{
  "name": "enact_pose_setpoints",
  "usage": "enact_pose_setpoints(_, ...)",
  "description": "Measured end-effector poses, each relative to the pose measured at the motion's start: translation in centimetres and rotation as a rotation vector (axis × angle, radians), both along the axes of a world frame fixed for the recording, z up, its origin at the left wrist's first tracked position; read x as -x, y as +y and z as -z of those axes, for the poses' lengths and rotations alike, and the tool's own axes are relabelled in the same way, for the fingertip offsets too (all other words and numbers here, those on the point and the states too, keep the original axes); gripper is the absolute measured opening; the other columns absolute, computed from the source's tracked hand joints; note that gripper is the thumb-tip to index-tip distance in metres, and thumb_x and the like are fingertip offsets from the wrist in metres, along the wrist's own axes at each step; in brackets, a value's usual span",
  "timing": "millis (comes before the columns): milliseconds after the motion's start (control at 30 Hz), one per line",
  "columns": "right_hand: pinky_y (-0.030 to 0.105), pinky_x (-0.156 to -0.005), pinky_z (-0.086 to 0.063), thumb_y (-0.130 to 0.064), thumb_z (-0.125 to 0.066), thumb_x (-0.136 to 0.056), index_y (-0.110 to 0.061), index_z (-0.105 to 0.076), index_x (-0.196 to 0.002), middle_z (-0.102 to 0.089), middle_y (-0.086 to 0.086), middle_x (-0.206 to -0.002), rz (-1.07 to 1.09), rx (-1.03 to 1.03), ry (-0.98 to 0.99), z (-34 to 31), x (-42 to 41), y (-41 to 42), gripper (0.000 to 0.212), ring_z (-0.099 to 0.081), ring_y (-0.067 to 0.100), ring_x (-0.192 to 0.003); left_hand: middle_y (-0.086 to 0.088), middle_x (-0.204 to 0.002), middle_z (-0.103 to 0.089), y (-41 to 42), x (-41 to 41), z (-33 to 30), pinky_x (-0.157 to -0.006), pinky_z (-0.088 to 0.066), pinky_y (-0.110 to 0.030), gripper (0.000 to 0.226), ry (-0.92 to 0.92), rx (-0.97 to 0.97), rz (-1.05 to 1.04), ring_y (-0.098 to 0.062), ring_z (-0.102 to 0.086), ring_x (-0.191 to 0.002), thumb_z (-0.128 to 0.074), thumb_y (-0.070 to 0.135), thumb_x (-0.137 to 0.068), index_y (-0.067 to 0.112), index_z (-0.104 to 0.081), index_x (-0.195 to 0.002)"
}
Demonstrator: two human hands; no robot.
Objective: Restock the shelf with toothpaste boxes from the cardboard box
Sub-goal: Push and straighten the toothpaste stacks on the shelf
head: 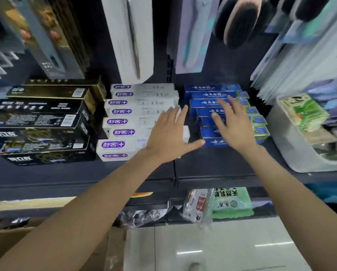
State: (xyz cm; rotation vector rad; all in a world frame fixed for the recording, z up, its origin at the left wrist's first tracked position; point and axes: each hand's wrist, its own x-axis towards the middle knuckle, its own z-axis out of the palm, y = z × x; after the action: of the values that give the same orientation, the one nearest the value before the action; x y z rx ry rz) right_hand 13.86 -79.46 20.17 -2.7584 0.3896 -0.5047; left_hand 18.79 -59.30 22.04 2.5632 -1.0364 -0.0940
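Observation:
On the dark shelf (212, 165) lie three stacks of toothpaste boxes: black and gold ones (44, 122) at the left, white ones with purple labels (128, 122) in the middle, blue ones (208, 103) at the right. My left hand (169, 132) lies flat, fingers spread, over the right end of the white stack, its thumb reaching toward the blue stack. My right hand (232, 124) rests open on top of the blue boxes. Neither hand holds anything. A corner of the cardboard box (5, 237) shows at the bottom left.
Hanging packs of toothbrushes (132, 36) and hairbrushes (240, 22) crowd the space above the stacks. A white bin (292, 145) with green packets stands on the shelf at the right. Bagged goods (228, 202) sit on the lower shelf above the pale tiled floor (222, 249).

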Motion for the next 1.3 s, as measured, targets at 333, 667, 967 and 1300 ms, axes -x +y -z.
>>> enact_pose_setpoints(333,0.015,-0.102,-0.015,-0.051,-0.037,-0.097,-0.034,-0.035,-0.143,-0.010,-0.007,-0.159,0.049,-0.439,0.231,0.5,-2.1,-10.4,0.049,-0.026,0.003,-0.136,-0.022,-0.149,0.033,-9.1,-1.1,0.6,-0.115,0.006,-0.049,0.139,0.149,-0.407,0.019,-0.046,0.016,-0.141,-0.060,0.084,-0.055,0.026,0.031,-0.143)
enact_pose_setpoints(667,0.029,-0.109,-0.027,-0.047,-0.052,-0.092,-0.027,-0.033,-0.145,-0.007,0.004,-0.159,-0.006,-0.327,0.253,0.2,-2.5,-9.1,0.059,-0.033,0.024,-0.138,-0.020,-0.151,0.030,-9.3,-2.7,2.1,-0.119,0.002,-0.046,0.141,0.134,-0.353,-0.018,-0.039,0.014,-0.143,-0.061,0.085,-0.051,0.022,0.020,-0.148)
enact_pose_setpoints(967,0.044,-0.118,-0.009,-0.056,-0.033,-0.095,-0.023,-0.021,-0.149,-0.006,0.021,-0.157,-0.009,0.066,0.256,-0.2,-5.5,-9.5,0.064,-0.008,0.036,-0.145,-0.011,-0.157,0.021,-11.7,-5.6,0.7,-0.117,-0.001,-0.046,0.095,0.088,-0.118,-0.217,-0.034,0.012,-0.145,-0.029,0.079,-0.079,0.027,0.003,-0.151)
enact_pose_setpoints(1300,0.038,-0.117,-0.008,-0.054,-0.035,-0.096,-0.028,-0.019,-0.150,-0.002,0.016,-0.159,-0.025,-0.063,0.315,0.9,-6.1,-9.4,0.062,0.002,0.030,-0.147,-0.014,-0.158,0.009,-13.6,-7.1,2.6,-0.117,-0.008,-0.042,0.097,0.114,-0.128,-0.238,-0.035,0.006,-0.145,-0.035,0.074,-0.082,0.016,-0.003,-0.152)
